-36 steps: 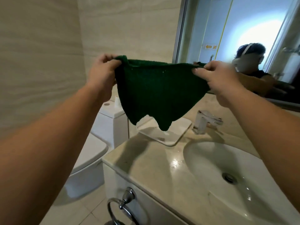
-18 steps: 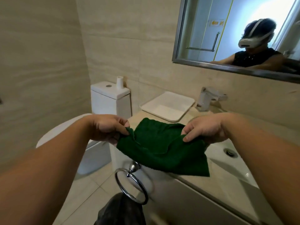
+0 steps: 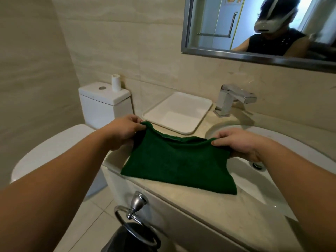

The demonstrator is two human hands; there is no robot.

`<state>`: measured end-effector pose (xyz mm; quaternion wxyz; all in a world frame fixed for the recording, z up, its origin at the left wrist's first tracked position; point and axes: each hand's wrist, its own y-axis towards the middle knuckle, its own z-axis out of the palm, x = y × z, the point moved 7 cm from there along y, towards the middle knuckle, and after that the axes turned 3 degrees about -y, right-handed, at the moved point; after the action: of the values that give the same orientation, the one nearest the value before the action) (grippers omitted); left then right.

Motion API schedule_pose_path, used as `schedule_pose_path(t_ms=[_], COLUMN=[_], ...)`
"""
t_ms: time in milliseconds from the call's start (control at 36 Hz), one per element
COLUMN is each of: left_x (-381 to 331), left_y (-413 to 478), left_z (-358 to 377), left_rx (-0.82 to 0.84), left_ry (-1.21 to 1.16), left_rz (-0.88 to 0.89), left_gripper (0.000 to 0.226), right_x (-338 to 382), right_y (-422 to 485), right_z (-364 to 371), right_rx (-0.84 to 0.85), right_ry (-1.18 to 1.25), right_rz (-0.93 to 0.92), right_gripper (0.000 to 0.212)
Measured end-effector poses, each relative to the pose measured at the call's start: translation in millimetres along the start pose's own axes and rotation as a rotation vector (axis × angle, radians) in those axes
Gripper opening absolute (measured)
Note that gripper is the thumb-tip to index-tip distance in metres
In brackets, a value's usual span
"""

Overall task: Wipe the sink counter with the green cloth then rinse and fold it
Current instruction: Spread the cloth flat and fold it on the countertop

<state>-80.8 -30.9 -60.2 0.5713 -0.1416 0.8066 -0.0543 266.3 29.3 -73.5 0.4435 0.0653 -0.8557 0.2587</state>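
Observation:
The green cloth (image 3: 174,160) lies spread on the beige sink counter (image 3: 209,204), left of the basin, its near edge flat on the stone. My left hand (image 3: 123,131) pinches its far left corner. My right hand (image 3: 238,142) pinches the far right corner, at the rim of the white sink basin (image 3: 254,180). The cloth's far edge is lifted a little between both hands and looks doubled over.
A white square tray (image 3: 180,111) sits behind the cloth against the wall, and a chrome tap (image 3: 234,99) stands right of it. The toilet (image 3: 101,106) is on the left, with a small white roll on its tank. A chrome towel ring (image 3: 134,215) hangs on the cabinet front. A mirror (image 3: 254,28) hangs above.
Both hands brought the cloth down from chest height, where it hung spread, onto the counter. It now lies flatter, with its far edge held by both hands.

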Motion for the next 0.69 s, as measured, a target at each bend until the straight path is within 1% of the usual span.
schedule_pose_path(t_ms=[83, 139, 194, 222, 306, 333, 389, 500, 556, 611, 694], left_x=[-4.8, -11.4, -18.4, -21.7, -29.5, -31.4, -33.4, -33.1, -33.0, -34.5, -34.1], left_y=[10.2, 14.0, 15.4, 15.8, 17.2, 17.6, 18.8, 22.0, 22.1, 19.2, 14.3], left_z=[1.5, 7.3, 16.2, 20.7, 30.6, 32.7, 35.0, 33.1, 30.4, 26.1, 19.0], left_rx=[-0.112, -0.137, -0.099, -0.074, -0.014, 0.003, 0.029, 0.060, 0.064, 0.059, 0.087], left_ry=[0.169, 0.285, 0.423, 0.495, 0.655, 0.697, 0.765, 0.787, 0.762, 0.697, 0.520], left_rz=[0.043, 0.097, 0.134, 0.143, 0.145, 0.142, 0.132, 0.116, 0.122, 0.133, 0.134], left_gripper=[0.013, 0.011, 0.013, 0.020, 0.040, 0.041, 0.036, 0.018, 0.017, 0.018, 0.015], right_x=[-1.4, -2.5, -6.9, -9.4, -16.3, -17.7, -19.0, -18.9, -19.1, -20.8, -24.9], right_y=[8.1, 11.4, 15.1, 16.8, 20.6, 21.4, 22.9, 21.6, 20.2, 19.5, 17.6], right_z=[-2.5, 1.2, 6.3, 9.1, 14.7, 15.3, 16.1, 17.7, 17.6, 17.0, 10.9], right_rx=[-0.056, -0.073, -0.067, -0.053, -0.023, -0.022, -0.019, 0.009, 0.016, 0.024, 0.022], right_ry=[-0.034, -0.055, -0.038, -0.019, 0.056, 0.080, 0.120, 0.164, 0.166, 0.175, 0.168], right_rz=[-0.019, -0.019, -0.007, -0.002, 0.014, 0.017, 0.019, 0.025, 0.036, 0.057, 0.097], right_gripper=[0.019, 0.015, 0.007, 0.004, 0.007, 0.008, 0.011, 0.012, 0.008, 0.009, 0.020])
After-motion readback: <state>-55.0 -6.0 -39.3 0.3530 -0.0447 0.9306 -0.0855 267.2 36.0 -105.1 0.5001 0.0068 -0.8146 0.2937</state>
